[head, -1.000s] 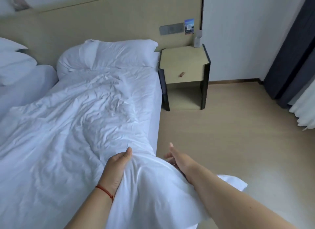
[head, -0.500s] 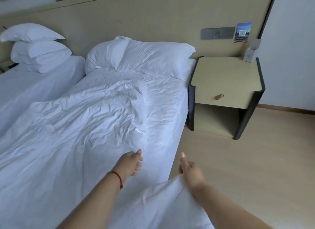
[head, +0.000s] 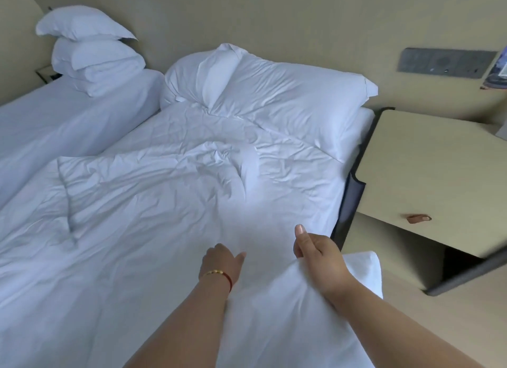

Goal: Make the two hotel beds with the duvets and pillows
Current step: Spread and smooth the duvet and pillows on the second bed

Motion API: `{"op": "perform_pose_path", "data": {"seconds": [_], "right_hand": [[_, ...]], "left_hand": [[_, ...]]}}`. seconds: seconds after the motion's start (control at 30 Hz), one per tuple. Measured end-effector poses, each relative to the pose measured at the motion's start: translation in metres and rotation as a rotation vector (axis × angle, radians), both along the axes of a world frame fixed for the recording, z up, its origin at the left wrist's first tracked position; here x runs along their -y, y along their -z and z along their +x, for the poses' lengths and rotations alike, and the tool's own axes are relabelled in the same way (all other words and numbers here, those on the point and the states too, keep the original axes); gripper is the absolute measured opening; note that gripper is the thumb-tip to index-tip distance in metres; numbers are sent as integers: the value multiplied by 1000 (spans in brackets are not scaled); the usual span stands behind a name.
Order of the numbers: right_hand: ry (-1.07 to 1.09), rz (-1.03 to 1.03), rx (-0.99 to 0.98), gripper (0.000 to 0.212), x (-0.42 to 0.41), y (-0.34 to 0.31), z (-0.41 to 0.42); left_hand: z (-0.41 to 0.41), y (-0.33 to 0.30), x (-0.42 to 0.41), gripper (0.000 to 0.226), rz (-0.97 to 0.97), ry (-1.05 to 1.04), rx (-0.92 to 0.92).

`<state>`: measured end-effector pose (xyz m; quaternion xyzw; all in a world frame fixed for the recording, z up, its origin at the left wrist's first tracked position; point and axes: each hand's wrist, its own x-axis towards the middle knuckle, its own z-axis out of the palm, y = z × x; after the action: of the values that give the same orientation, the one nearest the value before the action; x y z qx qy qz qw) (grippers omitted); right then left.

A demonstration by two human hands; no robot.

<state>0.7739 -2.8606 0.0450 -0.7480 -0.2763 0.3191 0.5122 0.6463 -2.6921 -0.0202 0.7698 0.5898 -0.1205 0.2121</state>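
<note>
A wrinkled white duvet [head: 153, 203] covers the near bed. Two white pillows [head: 274, 93] lie at its head against the headboard. My left hand [head: 222, 263], with a red and gold bracelet on its wrist, rests on the duvet near the bed's right edge, thumb stretched out, fingers hidden behind the back of the hand. My right hand [head: 318, 255] is just to its right, thumb up and fingers curled, gripping a raised fold of the duvet's edge that drapes under my wrist. The far bed [head: 55, 120] on the left carries a stack of white pillows [head: 93, 55].
A beige nightstand [head: 428, 162] with a dark frame and a brown drawer pull stands tight against the near bed's right side. A grey switch panel [head: 444, 66] is on the headboard wall above it. Wooden floor [head: 466, 334] shows at the lower right.
The view has moved closer to the head of the near bed. My left hand let go of the duvet fold and moved onto the bed surface. My right hand still holds the duvet edge.
</note>
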Motion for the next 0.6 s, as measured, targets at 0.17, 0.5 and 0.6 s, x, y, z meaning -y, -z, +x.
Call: {"op": "perform_pose_path", "data": {"seconds": [0.17,0.5,0.6], "right_hand": [[-102,-42,77,52,-70,33,41],[-241,-76,149,70,-180,55,119],[-247,16,191,73,-226,24,152]], "left_hand": [[37,53,-52,96,-13,20,-185],[77,66,-170,38,-73,79,-1],[99,4,-228,32,-14,-46,196]]}}
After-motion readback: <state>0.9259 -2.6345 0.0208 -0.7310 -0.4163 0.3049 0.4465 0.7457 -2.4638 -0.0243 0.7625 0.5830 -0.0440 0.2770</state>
